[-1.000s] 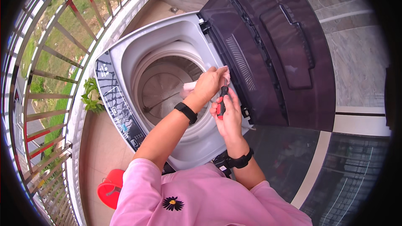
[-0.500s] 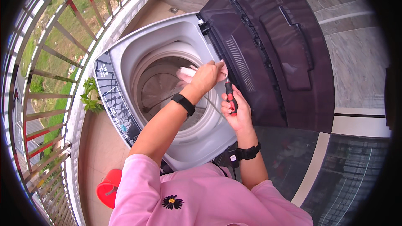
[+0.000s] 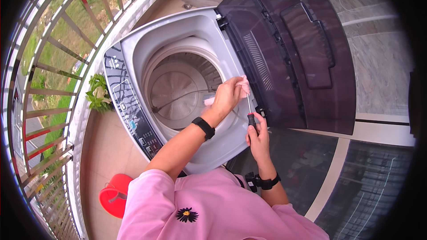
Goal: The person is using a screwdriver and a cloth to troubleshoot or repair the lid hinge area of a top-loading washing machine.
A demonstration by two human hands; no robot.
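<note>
My left hand [image 3: 227, 95] grips a pink cloth [image 3: 244, 84] at the right rim of the open washing machine [image 3: 222, 146], with part of the cloth hanging over the drum. Below it, my right hand [image 3: 259, 138] is closed on the black and red handle of a screwdriver [image 3: 251, 119]. Its metal shaft points up to the cloth in my left fingers, where the tip is hidden. The steel drum [image 3: 173, 84] has a cord or hose lying across it. The dark hinged lid [image 3: 302, 62] stands raised along the machine's right side.
A metal railing [image 3: 53, 89] curves along the left above grass, with a leafy plant [image 3: 98, 93] beside the machine. A red bucket [image 3: 113, 195] sits on the tiled floor at lower left. Dark glass panels in pale frames [image 3: 338, 160] are at the lower right, a marbled wall at the upper right.
The view has shifted slightly. My left hand and cloth have moved a little right and down. My right hand has dropped lower with the screwdriver, and more of its shaft shows.
</note>
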